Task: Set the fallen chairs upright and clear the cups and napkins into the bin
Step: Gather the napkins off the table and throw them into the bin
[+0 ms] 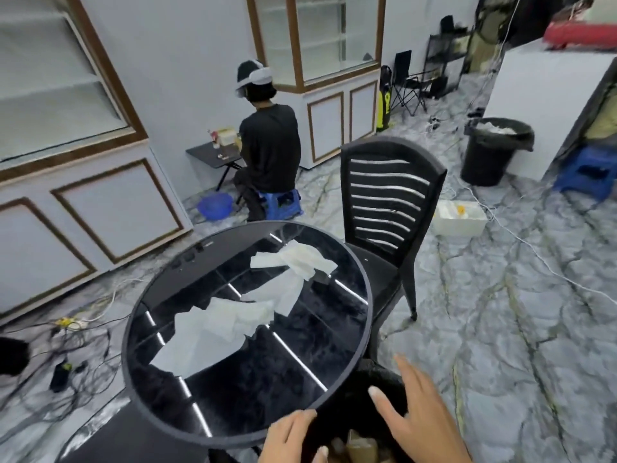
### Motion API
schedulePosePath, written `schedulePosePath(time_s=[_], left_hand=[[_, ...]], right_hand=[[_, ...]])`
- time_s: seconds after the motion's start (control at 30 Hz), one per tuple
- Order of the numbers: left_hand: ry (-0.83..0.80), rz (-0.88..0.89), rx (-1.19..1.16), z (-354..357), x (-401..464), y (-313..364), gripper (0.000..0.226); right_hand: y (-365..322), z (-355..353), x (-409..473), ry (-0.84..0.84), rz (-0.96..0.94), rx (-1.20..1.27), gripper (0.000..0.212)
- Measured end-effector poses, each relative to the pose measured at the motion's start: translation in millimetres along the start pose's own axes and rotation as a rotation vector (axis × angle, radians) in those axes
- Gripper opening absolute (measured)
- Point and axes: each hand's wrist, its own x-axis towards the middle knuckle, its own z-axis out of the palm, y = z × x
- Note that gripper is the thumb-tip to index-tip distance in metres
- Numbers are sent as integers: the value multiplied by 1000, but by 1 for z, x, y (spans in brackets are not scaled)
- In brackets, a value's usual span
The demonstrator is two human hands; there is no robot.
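A round black glass table [362, 272] holds three white napkins: one far [297, 259], one in the middle [283, 292], one near [217, 325]. Behind the table, a black slatted chair [390, 195] stands upright. My left hand [290, 436] is open at the table's near rim. To its right, my right hand [417, 406] is open with spread fingers over a dark container [384, 375] beside the table. Brown paper-like items [357, 446] lie between my hands. A black bin [490, 152] lined with a bag and holding white waste stands far right.
A person sits on a blue stool [280, 202] at a small black table [213, 155], back to me. Cables [76, 359] sprawl on the marble floor at left. A white box [460, 217], a white counter [541, 105] and another blue stool [587, 172] are at right.
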Motion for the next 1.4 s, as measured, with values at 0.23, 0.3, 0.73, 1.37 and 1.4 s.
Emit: schedulePosePath(time_s=[0.23,0.3,0.73,1.37,1.4], left_hand=[[379,-71,120,-62,31,-80,50],[367,-160,204,-78,42,-101,57],[198,-503,202,-104,148,-163,101],[93,-248,420,-95,202,-197,74],[99,-248,425,-94,202,-197,74]], right_hand=[[-45,27,60,64,-200,-166,89],[-57,35,87,71,-233,-215,91],[-112,72,264,115,-298,-492,117],[-144,111,326,19,-467,-354,82],[-142,112,323,36,-480,-325,74]])
